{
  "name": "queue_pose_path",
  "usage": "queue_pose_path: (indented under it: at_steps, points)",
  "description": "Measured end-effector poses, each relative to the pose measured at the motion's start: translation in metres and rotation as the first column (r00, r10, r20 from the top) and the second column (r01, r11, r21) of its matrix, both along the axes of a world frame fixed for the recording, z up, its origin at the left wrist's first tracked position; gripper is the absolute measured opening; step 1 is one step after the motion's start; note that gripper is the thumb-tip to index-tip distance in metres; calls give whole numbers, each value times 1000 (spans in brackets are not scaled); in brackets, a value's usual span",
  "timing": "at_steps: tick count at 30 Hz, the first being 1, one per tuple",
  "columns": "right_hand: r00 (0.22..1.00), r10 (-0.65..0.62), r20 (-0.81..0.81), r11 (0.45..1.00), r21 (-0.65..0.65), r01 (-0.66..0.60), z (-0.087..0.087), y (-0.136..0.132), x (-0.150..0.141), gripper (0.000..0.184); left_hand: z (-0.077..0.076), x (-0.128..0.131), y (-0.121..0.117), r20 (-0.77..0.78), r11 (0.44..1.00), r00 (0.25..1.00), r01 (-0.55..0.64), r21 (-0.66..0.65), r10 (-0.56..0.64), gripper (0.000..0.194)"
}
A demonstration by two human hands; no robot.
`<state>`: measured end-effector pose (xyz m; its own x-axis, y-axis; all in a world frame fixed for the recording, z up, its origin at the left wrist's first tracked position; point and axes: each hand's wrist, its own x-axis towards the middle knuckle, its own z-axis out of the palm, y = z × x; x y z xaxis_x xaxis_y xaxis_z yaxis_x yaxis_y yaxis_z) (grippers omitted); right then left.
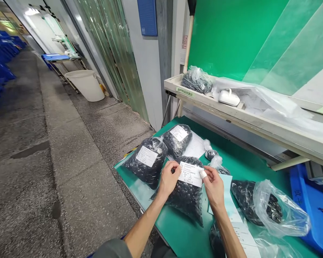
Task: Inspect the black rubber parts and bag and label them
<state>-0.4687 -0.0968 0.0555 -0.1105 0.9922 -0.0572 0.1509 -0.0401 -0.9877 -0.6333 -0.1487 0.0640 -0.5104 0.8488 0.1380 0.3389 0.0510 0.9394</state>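
Observation:
A printed white label (190, 174) is stretched over the upper part of a clear plastic bag (188, 202) full of black parts. My left hand (168, 181) pinches the label's left edge, fingers curled. At the label's right edge, my right hand (214, 186) grips it between thumb and fingers; something white wraps the thumb tip. Whether the label is stuck down cannot be seen. Beyond my left hand lie two similar filled bags, a near one (146, 161) and a far one (177, 139), each bearing a white label.
An open bag of black rings (258, 204) lies to the right on the green tabletop (174, 224), near a blue bin (314, 215). Papers (238, 218) sit beside my right arm. A raised shelf (204, 98) spans the back. Left of the table runs a floor (83, 186).

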Motion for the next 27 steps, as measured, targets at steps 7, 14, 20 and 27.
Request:
queue_pose_path:
  at_steps: [7, 14, 20, 27]
  points:
    - [998, -3, 67, 998, 66, -1, -3, -1, 0, 40, -7, -1, 2, -71, 1000, 997, -3, 8, 4, 13]
    - [983, -8, 182, 993, 116, -13, -5, -2, 1, 40, -8, -1, 3, -137, 1000, 990, -13, 8, 14, 12]
    - [961, -43, 273, 987, 162, -2, -10, -3, 7, 43, -16, -6, 4, -198, 998, 978, -70, -3, 68, 8]
    - [977, -81, 198, 994, 91, 64, -29, -8, 33, 41, 30, -8, 14, -567, 995, 824, 69, 72, -16, 44]
